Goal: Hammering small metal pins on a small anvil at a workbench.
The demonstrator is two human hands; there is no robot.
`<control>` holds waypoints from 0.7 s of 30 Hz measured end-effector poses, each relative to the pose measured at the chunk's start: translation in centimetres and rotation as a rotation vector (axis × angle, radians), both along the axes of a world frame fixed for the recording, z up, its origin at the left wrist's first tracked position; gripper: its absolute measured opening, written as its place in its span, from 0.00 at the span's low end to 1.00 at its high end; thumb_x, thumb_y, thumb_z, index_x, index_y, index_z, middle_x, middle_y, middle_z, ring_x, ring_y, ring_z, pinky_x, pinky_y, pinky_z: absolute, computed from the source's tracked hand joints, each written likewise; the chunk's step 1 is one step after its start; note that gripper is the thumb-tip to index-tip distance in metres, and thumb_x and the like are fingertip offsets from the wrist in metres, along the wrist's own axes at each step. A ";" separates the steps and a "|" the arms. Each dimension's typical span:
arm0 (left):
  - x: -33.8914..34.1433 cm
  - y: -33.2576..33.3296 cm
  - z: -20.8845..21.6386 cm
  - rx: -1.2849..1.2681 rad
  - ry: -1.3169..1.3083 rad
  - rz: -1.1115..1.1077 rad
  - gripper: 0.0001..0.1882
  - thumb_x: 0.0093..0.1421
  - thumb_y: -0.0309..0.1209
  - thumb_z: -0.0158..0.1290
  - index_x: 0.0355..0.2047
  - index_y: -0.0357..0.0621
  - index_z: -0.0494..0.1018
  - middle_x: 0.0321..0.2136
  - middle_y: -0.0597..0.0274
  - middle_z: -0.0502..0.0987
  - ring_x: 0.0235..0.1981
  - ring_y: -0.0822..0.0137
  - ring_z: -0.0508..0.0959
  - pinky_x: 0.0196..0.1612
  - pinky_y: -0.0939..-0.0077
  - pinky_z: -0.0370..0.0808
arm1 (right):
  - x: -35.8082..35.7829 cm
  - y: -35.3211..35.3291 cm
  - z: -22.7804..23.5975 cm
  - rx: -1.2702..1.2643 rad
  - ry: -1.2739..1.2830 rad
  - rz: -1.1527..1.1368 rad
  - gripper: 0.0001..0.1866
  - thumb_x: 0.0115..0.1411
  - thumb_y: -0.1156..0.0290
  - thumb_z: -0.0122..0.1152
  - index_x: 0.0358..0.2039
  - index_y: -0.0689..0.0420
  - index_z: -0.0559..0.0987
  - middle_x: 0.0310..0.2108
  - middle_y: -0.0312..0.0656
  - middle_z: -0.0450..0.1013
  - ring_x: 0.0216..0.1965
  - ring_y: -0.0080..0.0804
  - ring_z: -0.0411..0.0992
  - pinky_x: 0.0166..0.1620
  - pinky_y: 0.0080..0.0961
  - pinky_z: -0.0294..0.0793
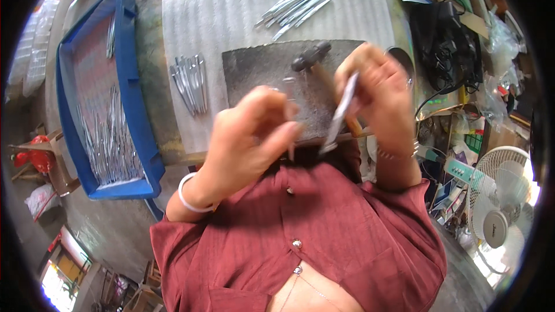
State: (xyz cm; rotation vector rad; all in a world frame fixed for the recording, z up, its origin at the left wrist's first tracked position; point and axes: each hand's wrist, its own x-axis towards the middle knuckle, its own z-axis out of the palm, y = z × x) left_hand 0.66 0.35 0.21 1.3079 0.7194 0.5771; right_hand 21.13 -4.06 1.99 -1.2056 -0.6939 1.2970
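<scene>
My right hand (378, 89) pinches a slim silvery metal strip (341, 110), which slants down toward my shirt and is blurred by motion. Across from it, my left hand (248, 130) has curled fingers and a thin metal strip (290, 88) upright at the fingertips; motion smears it. Between and beyond my hands lies a hammer (312, 58) with a dark head and wooden handle, on a dark grey slab (254, 69). My right hand partly hides the handle. Similar metal strips sit in a bundle (189, 85) at the left and a loose pile (293, 11) at the far side.
White foam sheeting (202, 20) covers the table under the slab. A blue tray (141, 89) holding many metal strips stands on the left. Right of the work area are a black bag (442, 46) with cables and, lower down, a white fan (500, 196).
</scene>
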 end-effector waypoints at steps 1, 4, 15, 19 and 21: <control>-0.5 -0.1 0.0 0.140 0.016 0.099 0.10 0.54 0.19 0.56 0.35 0.36 0.68 0.26 0.63 0.76 0.26 0.79 0.76 0.29 0.87 0.73 | 2.2 0.7 0.5 0.037 -0.157 -0.008 0.12 0.64 0.64 0.49 0.28 0.58 0.72 0.21 0.34 0.71 0.16 0.12 0.62 0.19 0.09 0.60; -1.5 0.3 -0.4 0.347 0.034 0.291 0.11 0.53 0.17 0.56 0.36 0.37 0.68 0.26 0.63 0.76 0.27 0.79 0.76 0.31 0.86 0.73 | 8.8 3.8 0.8 0.053 -0.649 -0.025 0.11 0.63 0.65 0.50 0.29 0.59 0.73 0.20 0.33 0.70 0.16 0.11 0.61 0.19 0.10 0.60; -2.2 0.2 -2.5 0.517 0.257 0.163 0.07 0.54 0.18 0.56 0.33 0.36 0.73 0.31 0.61 0.77 0.31 0.74 0.76 0.33 0.81 0.73 | 16.8 11.0 -9.1 -0.079 -1.568 0.047 0.12 0.56 0.65 0.56 0.33 0.63 0.76 0.26 0.50 0.74 0.28 0.34 0.74 0.33 0.30 0.71; -2.7 0.1 -2.8 0.411 0.291 0.160 0.05 0.54 0.19 0.56 0.32 0.35 0.74 0.30 0.62 0.77 0.30 0.75 0.75 0.33 0.80 0.73 | 8.4 5.3 -2.9 0.047 -1.256 0.077 0.16 0.57 0.65 0.56 0.41 0.62 0.73 0.29 0.50 0.74 0.30 0.41 0.74 0.35 0.31 0.72; -2.6 0.3 -2.7 0.327 0.257 0.166 0.06 0.55 0.19 0.55 0.33 0.34 0.73 0.30 0.62 0.77 0.30 0.74 0.76 0.34 0.81 0.73 | 5.1 1.7 -0.5 0.024 -1.227 0.234 0.16 0.55 0.66 0.58 0.42 0.62 0.72 0.31 0.49 0.72 0.31 0.42 0.74 0.35 0.32 0.72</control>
